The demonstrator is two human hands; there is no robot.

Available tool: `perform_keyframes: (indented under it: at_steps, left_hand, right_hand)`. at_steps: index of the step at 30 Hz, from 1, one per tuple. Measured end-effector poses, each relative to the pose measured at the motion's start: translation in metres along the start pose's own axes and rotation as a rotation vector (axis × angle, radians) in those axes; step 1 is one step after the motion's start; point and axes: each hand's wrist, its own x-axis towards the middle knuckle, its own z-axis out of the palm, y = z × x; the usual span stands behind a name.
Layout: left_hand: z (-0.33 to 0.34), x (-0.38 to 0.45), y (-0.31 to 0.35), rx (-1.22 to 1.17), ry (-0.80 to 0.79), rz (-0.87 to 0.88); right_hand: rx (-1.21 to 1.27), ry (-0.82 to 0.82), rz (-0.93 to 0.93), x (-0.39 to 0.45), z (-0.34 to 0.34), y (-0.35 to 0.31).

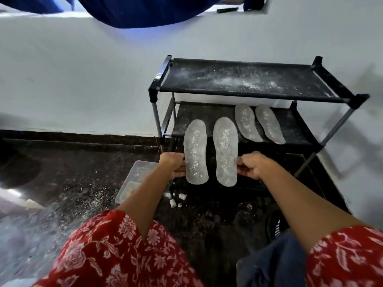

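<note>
Left hand [175, 165]: fingers curled round the outer edge of the left insole [195, 154], gripping it near the heel end. Right hand [251, 165]: fingers curled round the outer edge of the right insole [225, 151], gripping it at about the same height.

Both insoles are grey, dusted with white powder along their middles, and held side by side with a narrow gap between them. Heels point toward the person, toes toward the shoe rack [154, 92]. The toe ends overlap the front edge of the lower shelf [290, 125]; whether they touch it cannot be told.

Lower shelf: a second pair of insoles [246, 123] lies on it to the right of the held ones, angled, the two close together and also powdered.

Top shelf [238, 79]: black fabric, bearing a broad scatter of white powder.

The rack stands against a pale wall [83, 79] on a dark speckled floor [83, 172].

On the floor, just beside the left forearm, sits a clear plastic tub [132, 179]. A few small white caps [182, 196] lie below the held insoles. Powder is strewn over the floor to the left.

Both arms wear red flower-patterned sleeves [116, 255]. A dark blue cloth [271, 264] lies at the lower right, between the arms.
</note>
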Motion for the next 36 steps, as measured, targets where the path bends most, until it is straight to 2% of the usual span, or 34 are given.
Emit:
perform_keyframes:
  at_steps: [6, 17, 27, 36]
  left_hand:
    - [-0.008, 0.002, -0.054, 0.054, -0.016, -0.093]
    - [-0.014, 0.038, -0.173, 0.088, -0.030, -0.275]
    - [-0.012, 0.079, -0.254, 0.187, 0.118, -0.359]
    - [-0.008, 0.112, -0.304, 0.176, 0.169, -0.411]
  right_hand:
    - [-0.042, -0.032, 0.101, -0.011, 0.018, 0.069]
    - [-0.050, 0.019, 0.320, 0.020, 0.034, 0.189]
    - [-0.031, 0.076, 0.460, 0.079, 0.053, 0.252]
    - [-0.172, 0.035, 0.601, 0.109, 0.076, 0.319]
